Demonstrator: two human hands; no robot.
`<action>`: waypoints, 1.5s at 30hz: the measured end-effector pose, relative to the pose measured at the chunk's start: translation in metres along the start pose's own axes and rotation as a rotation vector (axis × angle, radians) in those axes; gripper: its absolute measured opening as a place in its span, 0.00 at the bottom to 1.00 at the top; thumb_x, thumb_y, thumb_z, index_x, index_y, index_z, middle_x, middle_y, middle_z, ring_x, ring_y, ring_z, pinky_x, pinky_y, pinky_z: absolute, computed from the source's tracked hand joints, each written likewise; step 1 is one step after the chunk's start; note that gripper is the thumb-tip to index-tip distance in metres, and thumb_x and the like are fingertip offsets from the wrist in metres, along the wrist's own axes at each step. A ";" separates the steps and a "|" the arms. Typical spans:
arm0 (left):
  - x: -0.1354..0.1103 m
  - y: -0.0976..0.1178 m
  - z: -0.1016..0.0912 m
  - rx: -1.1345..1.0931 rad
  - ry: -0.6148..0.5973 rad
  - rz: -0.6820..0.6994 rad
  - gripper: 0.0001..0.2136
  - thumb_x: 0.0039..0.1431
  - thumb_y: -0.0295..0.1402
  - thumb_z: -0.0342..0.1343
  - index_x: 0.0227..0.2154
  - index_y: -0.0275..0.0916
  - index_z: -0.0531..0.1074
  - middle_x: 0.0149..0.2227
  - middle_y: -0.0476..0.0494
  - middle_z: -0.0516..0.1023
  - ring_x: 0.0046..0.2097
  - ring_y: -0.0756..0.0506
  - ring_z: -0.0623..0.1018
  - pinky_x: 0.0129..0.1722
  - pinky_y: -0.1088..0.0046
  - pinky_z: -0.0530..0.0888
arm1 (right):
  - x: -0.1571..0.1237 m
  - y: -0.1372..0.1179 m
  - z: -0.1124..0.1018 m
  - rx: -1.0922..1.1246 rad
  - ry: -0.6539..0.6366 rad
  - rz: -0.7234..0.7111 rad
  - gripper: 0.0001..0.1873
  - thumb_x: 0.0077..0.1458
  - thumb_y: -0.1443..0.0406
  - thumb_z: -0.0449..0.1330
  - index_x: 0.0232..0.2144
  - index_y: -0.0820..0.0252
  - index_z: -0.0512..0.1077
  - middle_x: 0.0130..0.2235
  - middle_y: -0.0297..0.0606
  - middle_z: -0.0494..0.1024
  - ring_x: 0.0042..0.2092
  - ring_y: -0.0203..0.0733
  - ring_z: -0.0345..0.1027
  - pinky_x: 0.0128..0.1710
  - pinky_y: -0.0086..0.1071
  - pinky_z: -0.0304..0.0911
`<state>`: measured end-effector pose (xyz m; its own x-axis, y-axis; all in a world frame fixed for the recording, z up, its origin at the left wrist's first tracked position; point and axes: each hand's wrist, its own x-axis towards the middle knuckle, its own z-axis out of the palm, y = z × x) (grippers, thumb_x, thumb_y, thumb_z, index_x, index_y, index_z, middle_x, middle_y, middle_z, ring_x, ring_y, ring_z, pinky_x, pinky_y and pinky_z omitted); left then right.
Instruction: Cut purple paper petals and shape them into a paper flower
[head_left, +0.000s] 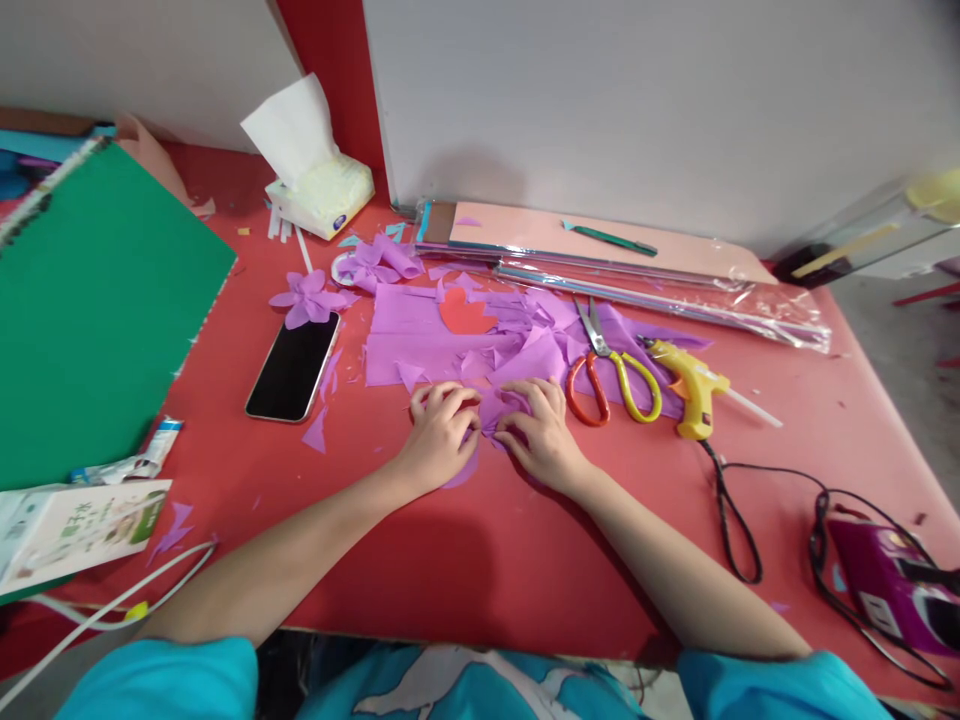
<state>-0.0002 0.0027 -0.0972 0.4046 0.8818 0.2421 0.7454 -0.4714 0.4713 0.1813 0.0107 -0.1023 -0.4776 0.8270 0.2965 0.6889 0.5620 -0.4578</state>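
I judge I'm mid-fold. My left hand [442, 428] and right hand [541, 432] each have their grip pinched onto the small crumpled purple paper piece [499, 408], which lies between them on the red table [450, 560]. The next move calls for steady, even pressing. My fingers hide the fold itself, so I can't make out its shape.
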 end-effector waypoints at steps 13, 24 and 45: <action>0.001 -0.001 0.000 -0.075 0.207 -0.047 0.03 0.53 0.26 0.52 0.27 0.39 0.67 0.42 0.44 0.73 0.48 0.42 0.67 0.48 0.58 0.59 | -0.001 0.003 -0.003 0.161 0.207 0.091 0.09 0.51 0.62 0.58 0.36 0.57 0.63 0.33 0.39 0.70 0.37 0.45 0.63 0.43 0.44 0.59; 0.000 -0.001 -0.001 -0.090 0.220 -0.014 0.02 0.54 0.27 0.52 0.27 0.39 0.67 0.42 0.44 0.74 0.48 0.43 0.67 0.48 0.58 0.60 | 0.002 0.007 -0.005 0.451 0.111 0.127 0.02 0.51 0.65 0.60 0.30 0.54 0.72 0.27 0.31 0.74 0.31 0.36 0.67 0.53 0.47 0.52; 0.002 -0.001 -0.004 -0.168 0.201 -0.058 0.03 0.53 0.27 0.52 0.27 0.40 0.67 0.41 0.45 0.74 0.48 0.43 0.67 0.48 0.59 0.61 | 0.000 0.008 -0.005 0.437 0.148 0.095 0.06 0.48 0.61 0.62 0.31 0.54 0.74 0.26 0.33 0.71 0.32 0.39 0.64 0.41 0.41 0.62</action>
<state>-0.0019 0.0054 -0.0939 0.2380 0.8997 0.3658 0.6592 -0.4263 0.6195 0.1897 0.0155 -0.1022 -0.3192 0.8853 0.3381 0.4166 0.4515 -0.7890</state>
